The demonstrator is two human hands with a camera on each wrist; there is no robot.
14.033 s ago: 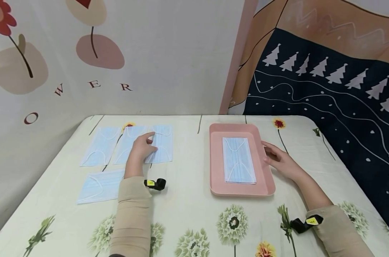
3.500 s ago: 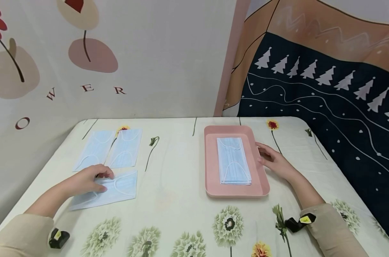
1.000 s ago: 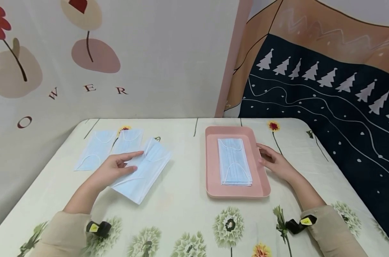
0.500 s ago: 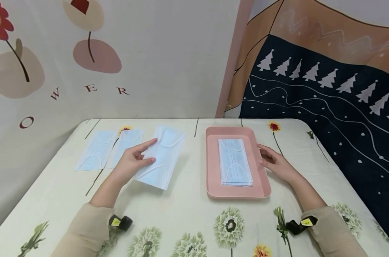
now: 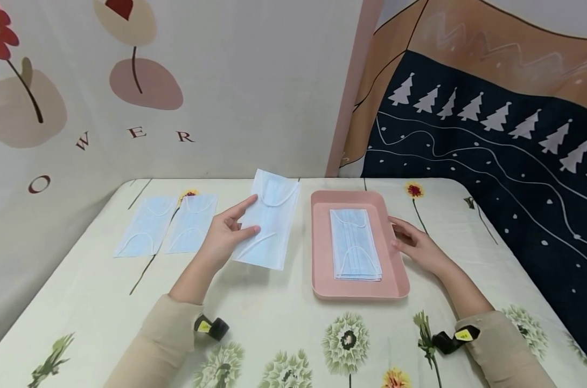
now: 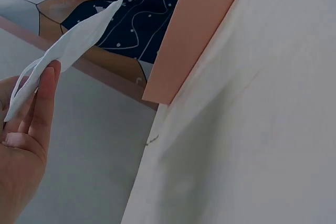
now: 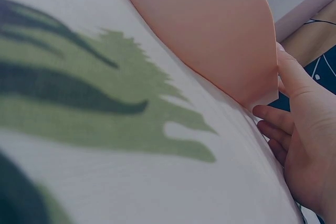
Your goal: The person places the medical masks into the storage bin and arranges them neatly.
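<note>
Meanwhile our left hand (image 5: 224,237) pinches a face mask (image 5: 268,220) aloft beside the pink tray (image 5: 322,280), which our relaxed right hand (image 5: 416,245) steadies by touching its rim.

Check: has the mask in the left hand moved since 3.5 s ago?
Yes. The mask was flat by the table's left front; the left hand now holds it raised, rightward, beside the pink tray.

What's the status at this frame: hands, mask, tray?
Left hand pinches one blue mask, lifted beside the pink tray. Right hand rests against the tray's right rim. Mask stack inside; nothing blocks.
</note>
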